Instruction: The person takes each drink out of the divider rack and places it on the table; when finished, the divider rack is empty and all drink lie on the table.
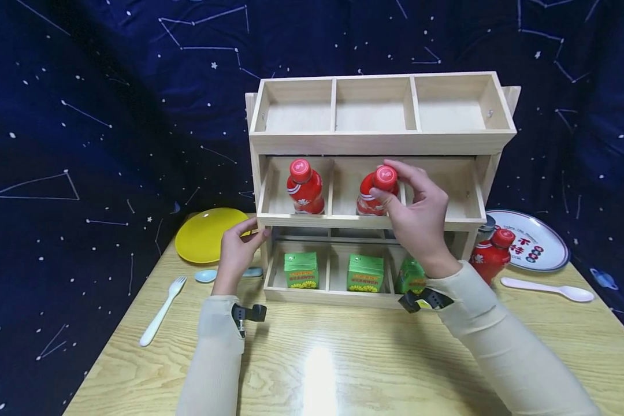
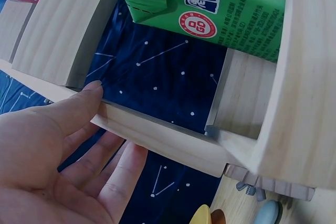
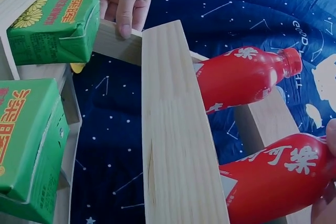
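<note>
A three-tier wooden shelf [image 1: 382,143] stands on the table, each tier split into three compartments. With thumb and fingertips, my right hand [image 1: 421,219] grips a red bottle [image 1: 370,199] near its cap, in the middle tier's centre compartment. Another red bottle [image 1: 307,189] stands in that tier's left compartment. My left hand [image 1: 237,251] holds the shelf's left side rail [image 2: 157,129], thumb on one face and fingers on the other. Green cartons sit in the bottom tier: left [image 1: 301,270], centre [image 1: 366,273] and right [image 1: 409,277], the last partly hidden by my right wrist.
To the right of the shelf are a third red bottle [image 1: 487,259], a white printed plate [image 1: 543,245] and a white spoon [image 1: 551,287]. On the left lie a yellow plate [image 1: 205,234], a blue spoon [image 1: 205,276] and a pale fork [image 1: 162,312]. A dark blue starry cloth [image 1: 109,173] hangs behind.
</note>
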Tool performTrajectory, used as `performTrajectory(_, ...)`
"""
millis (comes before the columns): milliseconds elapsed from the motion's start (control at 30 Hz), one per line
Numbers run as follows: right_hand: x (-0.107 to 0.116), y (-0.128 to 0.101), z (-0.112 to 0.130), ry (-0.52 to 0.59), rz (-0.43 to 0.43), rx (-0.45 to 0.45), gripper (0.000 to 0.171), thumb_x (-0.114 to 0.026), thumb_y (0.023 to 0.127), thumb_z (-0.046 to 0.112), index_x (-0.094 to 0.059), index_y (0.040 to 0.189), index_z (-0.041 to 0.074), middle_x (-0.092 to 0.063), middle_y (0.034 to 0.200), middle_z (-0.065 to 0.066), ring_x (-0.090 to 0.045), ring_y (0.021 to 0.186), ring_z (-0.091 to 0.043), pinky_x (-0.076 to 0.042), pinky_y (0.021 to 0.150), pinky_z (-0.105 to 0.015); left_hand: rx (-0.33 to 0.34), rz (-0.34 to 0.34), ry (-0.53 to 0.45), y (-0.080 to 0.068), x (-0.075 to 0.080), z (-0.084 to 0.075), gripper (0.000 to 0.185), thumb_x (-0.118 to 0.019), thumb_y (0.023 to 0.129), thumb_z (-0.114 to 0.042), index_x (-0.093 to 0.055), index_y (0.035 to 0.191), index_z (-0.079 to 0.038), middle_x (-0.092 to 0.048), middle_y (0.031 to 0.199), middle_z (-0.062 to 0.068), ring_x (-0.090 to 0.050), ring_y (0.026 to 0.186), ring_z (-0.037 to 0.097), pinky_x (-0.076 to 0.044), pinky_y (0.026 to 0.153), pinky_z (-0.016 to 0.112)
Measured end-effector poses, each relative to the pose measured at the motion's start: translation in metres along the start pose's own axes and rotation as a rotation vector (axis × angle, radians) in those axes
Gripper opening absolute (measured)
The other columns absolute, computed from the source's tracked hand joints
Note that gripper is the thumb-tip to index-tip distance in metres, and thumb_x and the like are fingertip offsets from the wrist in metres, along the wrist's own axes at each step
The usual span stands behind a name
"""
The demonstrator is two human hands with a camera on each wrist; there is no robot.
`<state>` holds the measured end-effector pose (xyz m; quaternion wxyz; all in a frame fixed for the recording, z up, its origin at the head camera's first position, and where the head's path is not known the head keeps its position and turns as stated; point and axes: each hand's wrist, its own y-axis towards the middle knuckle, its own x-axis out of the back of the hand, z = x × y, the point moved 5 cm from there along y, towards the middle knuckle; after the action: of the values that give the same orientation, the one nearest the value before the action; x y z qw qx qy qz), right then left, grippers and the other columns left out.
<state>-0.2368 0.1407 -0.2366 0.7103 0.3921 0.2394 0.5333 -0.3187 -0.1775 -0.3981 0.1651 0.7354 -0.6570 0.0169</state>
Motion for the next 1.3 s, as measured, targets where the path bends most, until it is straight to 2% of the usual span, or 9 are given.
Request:
performTrajectory(333, 0.004, 0.006, 0.024, 0.069, -0.025, 0.124, 0.045, -0.076, 0.072, -0.022, -0.065, 0.114, -0.015, -0.067, 0.107, -0.027, -0.06, 0.102, -0.022, -0.053, 0.092, -0.029, 0.007, -0.015, -0.01, -0.002, 0.003, 0.003, 0.044, -0.076, 0.089, -0.019, -0.065, 0.13, -0.008, -0.064, 0.121, 0.012, -0.067, 0.104, 0.029, -0.057, 0.088, 0.036)
performTrajectory(467, 0.014, 0.006, 0.025, 0.081, -0.038, 0.122, 0.048, -0.076, 0.071, -0.023, -0.066, 0.117, -0.012, -0.067, 0.108, -0.024, -0.06, 0.102, -0.025, -0.053, 0.094, -0.03, -0.002, -0.024, -0.01, -0.002, 0.003, 0.004, 0.044, -0.076, 0.088, -0.018, -0.065, 0.129, -0.007, -0.065, 0.12, 0.013, -0.068, 0.103, 0.03, -0.057, 0.088, 0.035)
performTrajectory(567, 0.023, 0.002, 0.026, 0.094, -0.049, 0.101, 0.049, -0.076, 0.071, -0.021, -0.067, 0.118, -0.008, -0.068, 0.109, -0.019, -0.061, 0.101, -0.027, -0.053, 0.093, -0.03, -0.006, -0.028, -0.007, -0.002, 0.003, 0.004, 0.043, -0.077, 0.088, -0.017, -0.065, 0.129, -0.007, -0.065, 0.12, 0.013, -0.067, 0.103, 0.03, -0.057, 0.088, 0.036)
performTrajectory(700, 0.036, -0.009, 0.029, 0.142, -0.048, 0.047, 0.047, -0.075, 0.072, -0.02, -0.066, 0.117, -0.011, -0.067, 0.106, -0.016, -0.061, 0.097, -0.028, -0.055, 0.088, -0.027, -0.007, -0.029, 0.004, -0.002, 0.002, 0.003, 0.044, -0.076, 0.089, -0.018, -0.065, 0.13, -0.008, -0.065, 0.12, 0.013, -0.067, 0.103, 0.03, -0.057, 0.089, 0.037)
performTrajectory(933, 0.063, -0.034, 0.029, 0.252, -0.005, -0.137, 0.046, -0.073, 0.073, -0.023, -0.062, 0.118, -0.016, -0.067, 0.107, -0.017, -0.064, 0.094, -0.024, -0.055, 0.087, -0.021, -0.013, -0.027, 0.004, 0.0, 0.0, 0.005, 0.044, -0.076, 0.088, -0.018, -0.066, 0.13, -0.009, -0.065, 0.123, 0.01, -0.067, 0.103, 0.028, -0.057, 0.088, 0.035)
performTrajectory(1033, 0.075, -0.046, 0.027, 0.309, 0.009, -0.168, 0.049, -0.071, 0.07, -0.028, -0.061, 0.117, -0.019, -0.068, 0.107, -0.02, -0.065, 0.094, -0.024, -0.054, 0.087, -0.021, -0.023, -0.024, -0.014, 0.001, -0.001, 0.005, 0.044, -0.077, 0.088, -0.016, -0.066, 0.13, -0.008, -0.065, 0.123, 0.012, -0.067, 0.103, 0.03, -0.057, 0.087, 0.035)
performTrajectory(1200, 0.096, -0.064, 0.02, 0.232, 0.042, -0.208, 0.052, -0.072, 0.067, -0.029, -0.06, 0.117, -0.02, -0.068, 0.108, -0.019, -0.066, 0.092, -0.021, -0.055, 0.084, -0.019, -0.02, -0.028, -0.038, 0.002, -0.001, 0.003, 0.043, -0.077, 0.088, -0.014, -0.066, 0.129, -0.006, -0.065, 0.122, 0.014, -0.067, 0.104, 0.03, -0.057, 0.087, 0.035)
performTrajectory(1267, 0.106, -0.072, 0.017, 0.074, 0.054, -0.242, 0.053, -0.074, 0.068, -0.027, -0.062, 0.118, -0.016, -0.069, 0.109, -0.014, -0.066, 0.09, -0.017, -0.055, 0.083, -0.017, -0.01, -0.024, -0.053, 0.003, -0.001, 0.003, 0.043, -0.076, 0.088, -0.013, -0.065, 0.129, -0.005, -0.064, 0.124, 0.015, -0.066, 0.105, 0.03, -0.057, 0.088, 0.034)
performTrajectory(1300, 0.111, -0.075, 0.014, 0.007, 0.054, -0.254, 0.053, -0.075, 0.067, -0.026, -0.063, 0.118, -0.014, -0.069, 0.108, -0.012, -0.065, 0.087, -0.016, -0.054, 0.08, -0.014, -0.009, -0.02, -0.054, 0.001, -0.001, -0.003, 0.043, -0.075, 0.089, -0.01, -0.064, 0.13, -0.003, -0.064, 0.125, 0.017, -0.066, 0.106, 0.031, -0.057, 0.088, 0.035)
